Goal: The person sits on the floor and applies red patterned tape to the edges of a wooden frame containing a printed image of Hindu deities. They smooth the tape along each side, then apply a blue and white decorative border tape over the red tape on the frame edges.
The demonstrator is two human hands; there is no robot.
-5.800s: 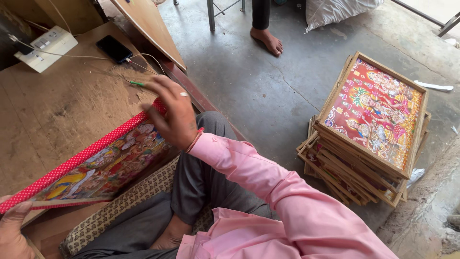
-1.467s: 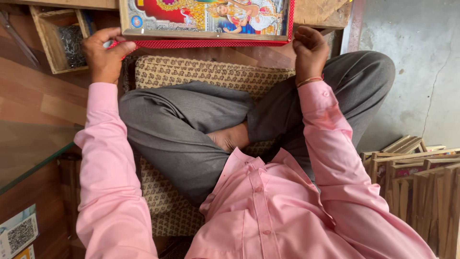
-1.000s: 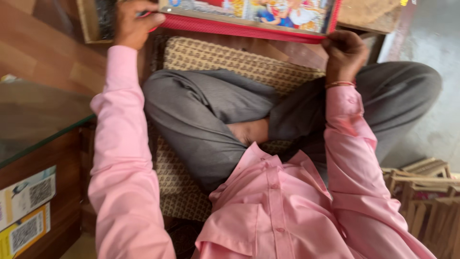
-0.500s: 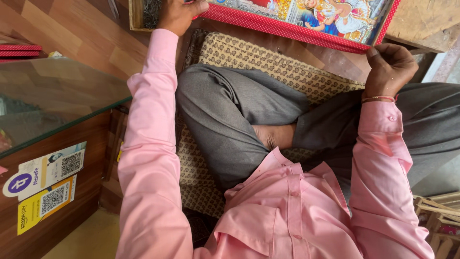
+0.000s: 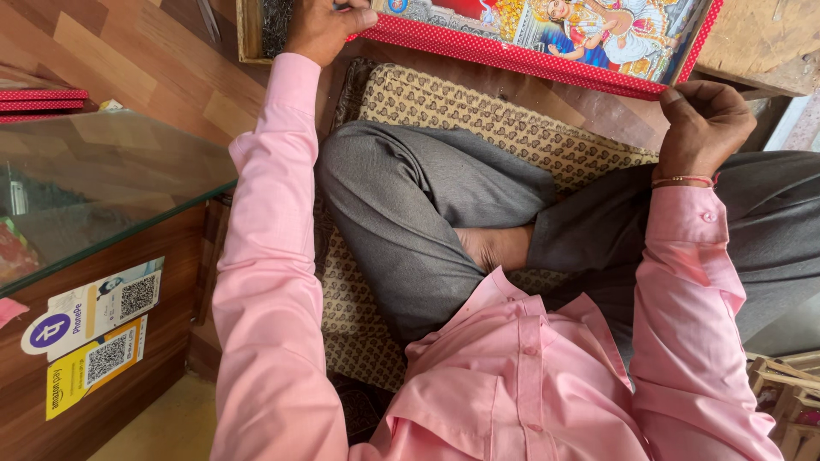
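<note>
Both hands grip the red-framed picture (image 5: 547, 38): left hand (image 5: 323, 30) fingers closed on its left end, right hand (image 5: 705, 124) fingers curled on its right corner, long axis spanning between them.

The framed picture (image 5: 589, 30) has a glossy printed face, and its red border with small white dots looks like cloth or paper wrapping, matt. The seat mat (image 5: 478, 128) is woven, coarse, tan with a dark pattern. The shirt sleeve (image 5: 265, 256) is smooth pink cotton-like cloth; the trousers (image 5: 401, 205) are grey, finely textured fabric. The counter (image 5: 128, 367) is wood-grain laminate, satin-smooth, under a shiny reflective glass top (image 5: 94, 188), with glossy paper stickers (image 5: 94, 320) on its front.
</note>
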